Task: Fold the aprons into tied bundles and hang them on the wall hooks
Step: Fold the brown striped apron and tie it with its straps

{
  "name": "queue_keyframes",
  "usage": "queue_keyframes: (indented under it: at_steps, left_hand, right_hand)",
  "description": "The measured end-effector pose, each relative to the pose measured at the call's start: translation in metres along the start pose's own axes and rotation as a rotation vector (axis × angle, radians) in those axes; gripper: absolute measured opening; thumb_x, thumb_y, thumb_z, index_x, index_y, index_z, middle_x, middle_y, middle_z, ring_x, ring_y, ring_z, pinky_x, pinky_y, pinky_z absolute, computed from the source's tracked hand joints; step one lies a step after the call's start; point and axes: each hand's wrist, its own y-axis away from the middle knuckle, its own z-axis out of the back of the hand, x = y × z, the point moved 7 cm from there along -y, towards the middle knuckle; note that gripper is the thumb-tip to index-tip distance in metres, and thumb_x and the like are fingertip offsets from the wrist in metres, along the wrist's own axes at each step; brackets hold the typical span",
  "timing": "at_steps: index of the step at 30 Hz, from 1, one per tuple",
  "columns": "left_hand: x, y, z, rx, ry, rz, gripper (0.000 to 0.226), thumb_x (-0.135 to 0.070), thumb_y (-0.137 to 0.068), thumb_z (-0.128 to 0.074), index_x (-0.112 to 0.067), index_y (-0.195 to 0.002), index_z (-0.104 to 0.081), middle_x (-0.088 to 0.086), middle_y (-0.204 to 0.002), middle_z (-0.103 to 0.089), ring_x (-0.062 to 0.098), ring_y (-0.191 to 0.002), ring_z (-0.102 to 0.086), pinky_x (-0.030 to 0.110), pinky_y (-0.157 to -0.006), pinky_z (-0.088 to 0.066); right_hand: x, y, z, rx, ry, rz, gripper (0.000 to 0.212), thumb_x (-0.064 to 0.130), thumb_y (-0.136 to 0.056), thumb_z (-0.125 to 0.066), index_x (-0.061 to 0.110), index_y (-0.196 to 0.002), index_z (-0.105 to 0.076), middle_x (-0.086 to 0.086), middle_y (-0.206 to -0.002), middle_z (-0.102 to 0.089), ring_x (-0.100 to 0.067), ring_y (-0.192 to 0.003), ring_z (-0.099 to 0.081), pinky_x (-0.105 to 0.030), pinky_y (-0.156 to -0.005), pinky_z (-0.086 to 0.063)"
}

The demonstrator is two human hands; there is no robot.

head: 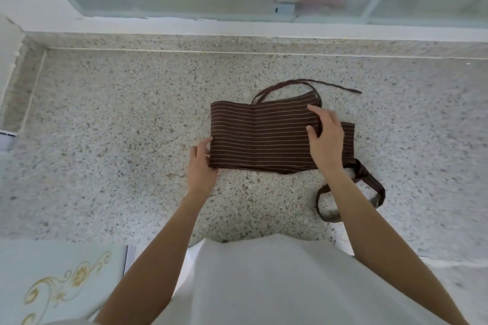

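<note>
Our left grip (202,163) pinches the apron (260,134) at its left edge; the right grip (326,140) lies spread on top. The loose ties (351,192) may slip out and undo our fold.

A plain white garment (277,285) covers the torso, while both forearms and hands are bare, without sleeves.

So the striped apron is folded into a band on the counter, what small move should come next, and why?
Probably fold or roll the apron from its left end toward the right. The left hand already pinches that near left corner, the right hand presses the right part flat, and the straps lie loose at the right, free for tying later.
</note>
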Motion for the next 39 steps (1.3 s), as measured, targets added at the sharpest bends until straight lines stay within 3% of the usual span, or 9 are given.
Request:
queue_keyframes:
  at_steps: [3, 7, 11, 18, 23, 27, 31, 36, 39]
  left_hand:
    - [-0.014, 0.006, -0.015, 0.059, -0.133, -0.222, 0.065, 0.014, -0.071, -0.056, -0.015, -0.129, -0.049, 0.008, -0.107, -0.051, 0.020, -0.081, -0.055, 0.034, -0.060, -0.053]
    - [-0.010, 0.010, -0.034, 0.157, -0.280, -0.345, 0.059, 0.009, -0.074, -0.060, -0.016, -0.128, -0.053, 0.009, -0.113, -0.054, 0.027, -0.103, -0.049, 0.044, -0.083, -0.051]
    - [-0.009, 0.009, -0.035, 0.193, -0.285, -0.344, 0.056, 0.009, -0.077, -0.058, -0.013, -0.128, -0.054, 0.010, -0.115, -0.055, 0.027, -0.105, -0.046, 0.041, -0.087, -0.048]
    - [-0.010, 0.002, -0.037, 0.293, -0.411, -0.417, 0.052, 0.008, -0.077, -0.062, -0.011, -0.125, -0.059, 0.010, -0.113, -0.057, 0.029, -0.099, -0.054, 0.043, -0.073, -0.055]
    - [-0.025, -0.008, -0.038, 0.469, -0.571, -0.402, 0.058, -0.019, -0.078, -0.059, -0.023, -0.135, -0.047, -0.003, -0.128, -0.047, 0.018, -0.121, -0.041, 0.034, -0.105, -0.029]
    - [-0.057, -0.052, -0.027, 0.339, -0.465, -0.414, 0.047, -0.018, -0.082, -0.057, -0.018, -0.128, -0.047, 0.002, -0.134, -0.045, 0.022, -0.126, -0.039, 0.040, -0.107, -0.029]
    - [-0.064, -0.091, -0.045, 0.383, -0.450, -0.423, 0.043, -0.019, -0.091, -0.051, -0.019, -0.133, -0.044, 0.006, -0.144, -0.035, 0.027, -0.134, -0.029, 0.046, -0.109, -0.030]
    - [-0.047, -0.091, -0.050, 0.473, -0.505, -0.464, 0.037, -0.024, -0.091, -0.054, -0.022, -0.128, -0.051, 0.009, -0.127, -0.049, 0.029, -0.118, -0.043, 0.041, -0.100, -0.039]
    - [-0.052, -0.039, -0.060, 0.696, -0.489, -0.595, 0.049, -0.029, -0.086, -0.064, -0.015, -0.131, -0.050, 0.006, -0.127, -0.046, 0.021, -0.108, -0.052, 0.030, -0.091, -0.045]
  right_hand:
    - [-0.022, 0.013, 0.033, -0.122, 0.072, -0.033, 0.034, -0.002, -0.090, -0.052, 0.011, -0.120, -0.059, -0.013, -0.132, -0.041, -0.016, -0.114, -0.044, -0.015, -0.093, -0.034]
    - [-0.084, 0.048, 0.032, -0.006, 0.109, -0.405, 0.044, -0.003, -0.089, -0.053, 0.014, -0.129, -0.048, -0.010, -0.150, -0.014, -0.015, -0.104, -0.045, -0.026, -0.084, -0.042]
    - [-0.116, 0.050, 0.036, -0.046, 0.043, -0.492, 0.035, 0.016, -0.090, -0.061, 0.012, -0.124, -0.052, -0.015, -0.132, -0.039, -0.024, -0.103, -0.058, -0.033, -0.092, -0.047]
    - [-0.112, 0.028, 0.038, -0.114, 0.125, -0.345, 0.033, 0.002, -0.088, -0.057, 0.016, -0.118, -0.059, -0.010, -0.113, -0.057, -0.021, -0.091, -0.058, -0.029, -0.083, -0.046]
    - [-0.115, 0.031, 0.027, -0.104, 0.220, -0.298, 0.033, 0.006, -0.093, -0.052, 0.009, -0.126, -0.051, -0.016, -0.130, -0.043, -0.029, -0.112, -0.048, -0.036, -0.091, -0.044]
    - [-0.072, 0.049, 0.007, -0.080, 0.400, 0.030, 0.027, 0.016, -0.094, -0.050, 0.011, -0.120, -0.056, -0.018, -0.135, -0.044, -0.034, -0.125, -0.038, -0.043, -0.105, -0.031]
    - [-0.021, 0.092, -0.051, 0.229, 0.416, 0.350, 0.032, 0.031, -0.095, -0.041, 0.018, -0.114, -0.062, -0.006, -0.131, -0.052, -0.025, -0.123, -0.043, -0.044, -0.103, -0.034]
    - [-0.043, 0.103, -0.047, 0.234, 0.619, 0.137, 0.040, 0.040, -0.095, -0.034, 0.028, -0.114, -0.066, -0.005, -0.133, -0.054, -0.029, -0.127, -0.045, -0.048, -0.105, -0.033]
    - [-0.063, 0.097, -0.021, 0.216, 0.799, -0.005, 0.041, 0.042, -0.096, -0.037, 0.023, -0.120, -0.064, -0.007, -0.138, -0.048, -0.031, -0.126, -0.042, -0.047, -0.096, -0.036]
